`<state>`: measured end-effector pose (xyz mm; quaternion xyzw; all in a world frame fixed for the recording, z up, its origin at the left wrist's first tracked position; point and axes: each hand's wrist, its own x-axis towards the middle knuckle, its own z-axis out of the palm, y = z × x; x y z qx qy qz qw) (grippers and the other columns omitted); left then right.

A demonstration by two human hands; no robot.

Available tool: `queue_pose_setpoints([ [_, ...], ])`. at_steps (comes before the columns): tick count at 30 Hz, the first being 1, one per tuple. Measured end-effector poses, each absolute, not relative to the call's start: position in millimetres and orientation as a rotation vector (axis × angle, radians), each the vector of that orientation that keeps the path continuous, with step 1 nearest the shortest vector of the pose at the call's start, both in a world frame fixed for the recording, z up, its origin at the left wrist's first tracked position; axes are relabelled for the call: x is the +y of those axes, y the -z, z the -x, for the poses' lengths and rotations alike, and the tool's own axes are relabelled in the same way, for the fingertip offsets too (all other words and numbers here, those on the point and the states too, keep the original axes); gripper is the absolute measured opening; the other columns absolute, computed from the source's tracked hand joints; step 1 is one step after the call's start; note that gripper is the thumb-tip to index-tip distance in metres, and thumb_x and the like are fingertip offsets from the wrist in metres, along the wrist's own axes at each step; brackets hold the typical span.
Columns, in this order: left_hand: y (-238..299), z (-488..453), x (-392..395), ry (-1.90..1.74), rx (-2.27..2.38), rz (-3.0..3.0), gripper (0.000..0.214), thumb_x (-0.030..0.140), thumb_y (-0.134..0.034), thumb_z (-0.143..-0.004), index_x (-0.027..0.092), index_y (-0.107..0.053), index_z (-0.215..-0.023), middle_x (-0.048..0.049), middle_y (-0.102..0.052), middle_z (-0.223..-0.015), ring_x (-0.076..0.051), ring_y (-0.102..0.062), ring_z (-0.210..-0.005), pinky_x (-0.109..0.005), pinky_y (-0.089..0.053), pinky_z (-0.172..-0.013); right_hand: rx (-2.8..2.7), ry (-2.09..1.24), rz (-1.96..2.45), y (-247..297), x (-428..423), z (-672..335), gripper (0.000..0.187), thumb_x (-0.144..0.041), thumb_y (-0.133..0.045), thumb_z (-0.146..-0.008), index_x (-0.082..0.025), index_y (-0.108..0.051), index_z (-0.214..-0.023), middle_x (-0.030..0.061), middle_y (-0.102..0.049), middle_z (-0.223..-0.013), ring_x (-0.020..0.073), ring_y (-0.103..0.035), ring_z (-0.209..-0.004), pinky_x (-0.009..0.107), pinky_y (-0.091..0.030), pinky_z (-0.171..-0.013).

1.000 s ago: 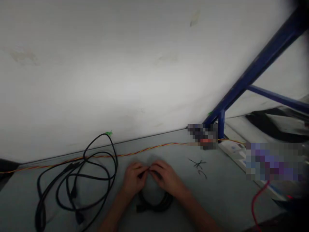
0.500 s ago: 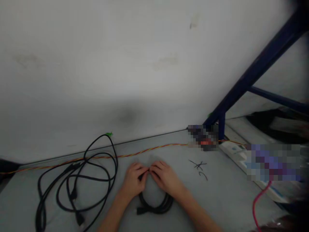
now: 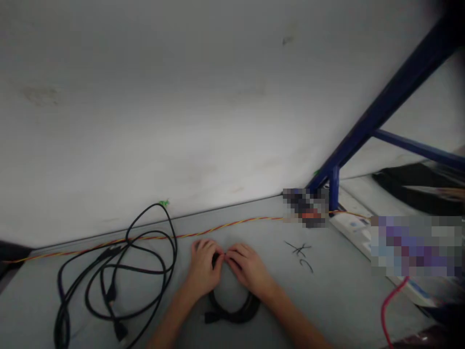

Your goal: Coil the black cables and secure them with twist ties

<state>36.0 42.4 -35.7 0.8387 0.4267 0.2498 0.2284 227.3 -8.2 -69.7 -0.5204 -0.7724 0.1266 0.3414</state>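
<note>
A coiled black cable (image 3: pixel 236 316) lies on the grey table (image 3: pixel 348 291), with its plug (image 3: pixel 212 317) at the lower left of the coil. My left hand (image 3: pixel 205 265) is closed around the coil's far side, and some black shows between thumb and fingers. Beside it, my right hand (image 3: pixel 249 266) is closed in a pinch, its fingertips meeting those of my left hand. Whatever lies between the right fingertips is too small to make out. To the right are several short thin black ties (image 3: pixel 300 249).
Loose black cables (image 3: pixel 163 286) with plugs spread over the left side. A twisted red-yellow wire (image 3: pixel 232 224) runs along the back near the white wall (image 3: pixel 203 121). A blue metal frame (image 3: pixel 363 128) slants up at right. A pink cord (image 3: pixel 385 305) hangs at lower right.
My left fingers have shifted slightly upward around the coil, showing more black between them. The right hand stays nearly in place, and the cables have not visibly moved.
</note>
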Motion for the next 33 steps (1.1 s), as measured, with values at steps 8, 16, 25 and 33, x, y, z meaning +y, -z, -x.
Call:
queue_pose_setpoints([
  [8,41.7,-45.7,39.8,-0.611,1.337,-2.365,0.014,0.015,-0.055,-0.099,0.024,-0.065,-0.093,-0.0047,-0.076,-0.096,-0.030,-0.067,-0.104,-0.068,-0.029,-0.118,-2.064,-0.181,1.330,71.1,-8.0,-225.4,0.015,-0.014,-0.061,-0.104,-0.021,-0.073,-0.108,0.0063,-0.073,-0.106,0.0230,-0.066,-0.097,0.040,-0.059,-0.090],
  [16,43.3,-46.7,42.0,-0.614,1.442,-2.382,0.010,0.020,-0.064,-0.096,0.025,-0.071,-0.092,-0.0039,-0.078,-0.093,-0.031,-0.066,-0.101,-0.066,-0.033,-0.115,-2.062,-0.040,1.342,75.9,-8.3,-223.1,0.011,-0.014,-0.066,-0.102,-0.022,-0.073,-0.107,0.0051,-0.074,-0.103,0.0227,-0.066,-0.093,0.039,-0.058,-0.086],
  [25,31.5,-42.9,40.2,-0.584,1.225,-2.580,0.021,0.014,-0.058,-0.100,0.025,-0.075,-0.094,-0.0035,-0.079,-0.098,-0.026,-0.068,-0.103,-0.058,-0.038,-0.117,-2.068,0.074,1.311,78.4,-11.4,-221.5,0.009,-0.015,-0.079,-0.092,-0.023,-0.075,-0.091,0.0036,-0.074,-0.096,0.0218,-0.064,-0.091,0.037,-0.055,-0.081],
  [33,17.9,-34.2,45.3,-0.466,0.996,-2.684,0.023,0.011,-0.063,-0.090,0.025,-0.077,-0.103,-0.0059,-0.080,-0.102,-0.028,-0.071,-0.102,-0.057,-0.043,-0.118,-2.131,-0.029,1.347,69.6,-19.6,-219.3,0.012,-0.019,-0.079,-0.090,-0.023,-0.078,-0.102,0.0069,-0.073,-0.104,0.0251,-0.061,-0.097,0.041,-0.056,-0.086],
])
